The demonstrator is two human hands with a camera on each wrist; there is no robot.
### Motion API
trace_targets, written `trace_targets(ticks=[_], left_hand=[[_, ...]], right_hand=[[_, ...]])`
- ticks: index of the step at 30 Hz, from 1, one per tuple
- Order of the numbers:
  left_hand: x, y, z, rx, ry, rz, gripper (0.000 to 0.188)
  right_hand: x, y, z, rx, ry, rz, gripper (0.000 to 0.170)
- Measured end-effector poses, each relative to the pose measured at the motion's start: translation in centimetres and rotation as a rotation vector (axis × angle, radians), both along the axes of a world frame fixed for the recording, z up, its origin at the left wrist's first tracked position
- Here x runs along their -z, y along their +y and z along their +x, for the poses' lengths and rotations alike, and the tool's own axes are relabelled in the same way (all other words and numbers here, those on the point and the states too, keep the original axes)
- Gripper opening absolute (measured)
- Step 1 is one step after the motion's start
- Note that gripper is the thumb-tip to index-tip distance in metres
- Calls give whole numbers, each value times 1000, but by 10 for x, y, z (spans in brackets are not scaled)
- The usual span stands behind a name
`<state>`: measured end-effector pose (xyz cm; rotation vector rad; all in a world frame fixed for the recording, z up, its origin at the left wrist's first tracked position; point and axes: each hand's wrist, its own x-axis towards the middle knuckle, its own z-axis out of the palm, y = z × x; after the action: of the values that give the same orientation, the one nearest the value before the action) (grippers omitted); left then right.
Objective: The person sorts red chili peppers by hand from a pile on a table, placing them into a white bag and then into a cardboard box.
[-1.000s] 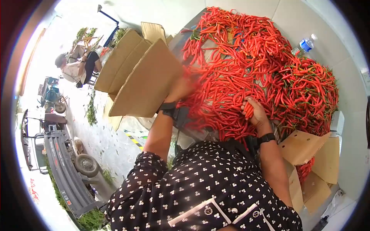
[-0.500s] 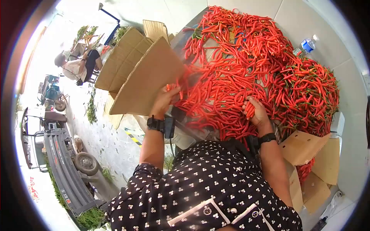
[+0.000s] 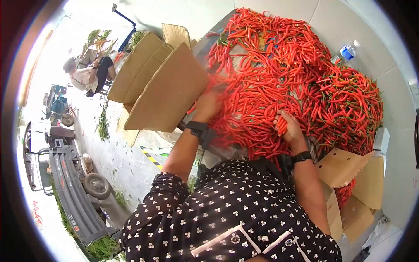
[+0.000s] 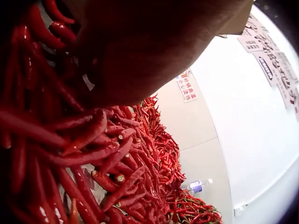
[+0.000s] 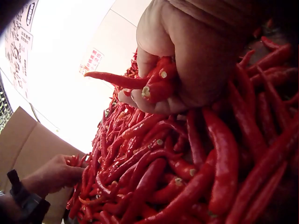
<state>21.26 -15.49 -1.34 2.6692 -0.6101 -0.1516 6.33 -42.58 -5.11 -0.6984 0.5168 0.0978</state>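
From where I stand, the right hand (image 5: 194, 51) has a close grip: fingers and thumb are curled round a small bunch of red chillies (image 5: 159, 86), pale cut ends showing, one tip poking out past the fingers. It sits just above the loose pile (image 3: 262, 91) spread on the bench (image 3: 225, 22). The left hand (image 5: 58, 175) is down at the pile's edge, beside a tall cardboard panel (image 3: 170, 91); it is blurred from above and dark at the wrist, so I can't tell whether that grip has closed on anything. Further out lie a heap with green stalks (image 3: 349, 100), an open carton (image 3: 369, 183) with chillies inside, and a bottle (image 3: 348, 51).

I'd judge the step in hand to be picking chillies out by the handful. The next move calls for keeping the right bunch snug while the left fingers gather cleanly, clear of the cardboard.
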Motion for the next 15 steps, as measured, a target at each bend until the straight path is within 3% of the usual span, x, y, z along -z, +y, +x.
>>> trace_targets(ticks=[7,10,12,15], left_hand=[[-6,-3,-11,109,-125,-157,26],[-12,4,-11,150,-72,-374,26],[-13,20,-7,-129,388,-578,25],[-26,47,-11,-274,469,-627,33]], right_hand=[[-2,2,1,19,29,-26,15],[-4,1,0,18,29,-28,15],[-4,3,0,22,33,-17,14],[-2,1,1,20,29,-8,14]])
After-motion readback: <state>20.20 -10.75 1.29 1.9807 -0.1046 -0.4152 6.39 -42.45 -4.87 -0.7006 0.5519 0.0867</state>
